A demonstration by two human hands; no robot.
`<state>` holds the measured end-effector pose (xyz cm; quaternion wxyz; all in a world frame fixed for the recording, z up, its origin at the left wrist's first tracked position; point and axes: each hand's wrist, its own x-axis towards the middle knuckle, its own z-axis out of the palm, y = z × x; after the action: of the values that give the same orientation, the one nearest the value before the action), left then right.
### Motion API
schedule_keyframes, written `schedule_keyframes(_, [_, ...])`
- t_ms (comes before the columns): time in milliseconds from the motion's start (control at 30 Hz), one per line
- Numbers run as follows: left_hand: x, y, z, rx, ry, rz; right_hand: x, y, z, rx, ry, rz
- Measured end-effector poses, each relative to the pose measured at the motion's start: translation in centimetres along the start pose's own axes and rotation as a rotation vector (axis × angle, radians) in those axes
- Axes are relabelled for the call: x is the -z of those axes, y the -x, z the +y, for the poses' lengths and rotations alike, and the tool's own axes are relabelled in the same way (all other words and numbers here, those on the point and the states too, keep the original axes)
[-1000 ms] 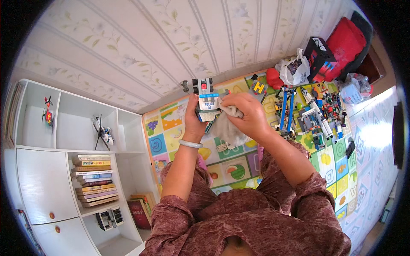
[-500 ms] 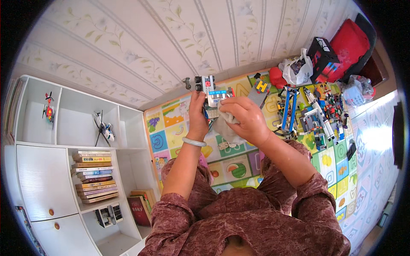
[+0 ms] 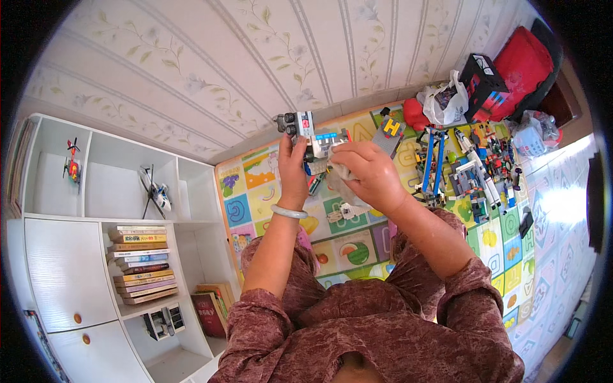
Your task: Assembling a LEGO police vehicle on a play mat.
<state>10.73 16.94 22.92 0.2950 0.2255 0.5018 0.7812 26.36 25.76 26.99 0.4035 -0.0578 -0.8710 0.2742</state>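
A white and grey toy-brick vehicle [image 3: 306,125] with black wheels and blue windows is held up over the play mat [image 3: 357,251]. My left hand [image 3: 295,175], with a pale bangle at the wrist, is closed round its left side. In my right hand [image 3: 370,172] a light grey cloth [image 3: 348,182] is bunched and pressed against the vehicle's right side. The fingers partly hide the vehicle and the cloth. Small white pieces [image 3: 348,212] lie on the mat below the cloth.
At the right lie many loose bricks and built parts [image 3: 476,172], including a long blue piece [image 3: 434,163]. A grey plate [image 3: 387,135] sits beyond my right hand. A white bag [image 3: 445,104] and black box [image 3: 483,86] stand by the wall. White shelves [image 3: 96,220] line the left.
The vehicle has turned and shifted slightly left in my left hand, so its black wheels now sit further left. My right hand and the cloth have moved a little.
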Motion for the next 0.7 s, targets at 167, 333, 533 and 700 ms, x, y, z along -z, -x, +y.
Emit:
schedule_keyframes(167, [-0.1,0.2,-0.8,-0.047,-0.110,-0.050,0.3,-0.5,-0.7,0.079,-0.005,0.029])
schedule_keyframes(333, [0.1,0.2,-1.1,-0.037,-0.042,-0.022,-0.3,-0.4,-0.5,0.080,0.032,-0.047])
schedule_keyframes(533, [0.0,-0.2,0.1,-0.001,0.006,-0.041,0.0,0.4,1.2,-0.006,0.005,-0.084])
schedule_keyframes(700, [0.2,0.0,-0.2,0.043,-0.014,-0.017,1.5,-0.8,0.6,-0.073,0.012,0.060])
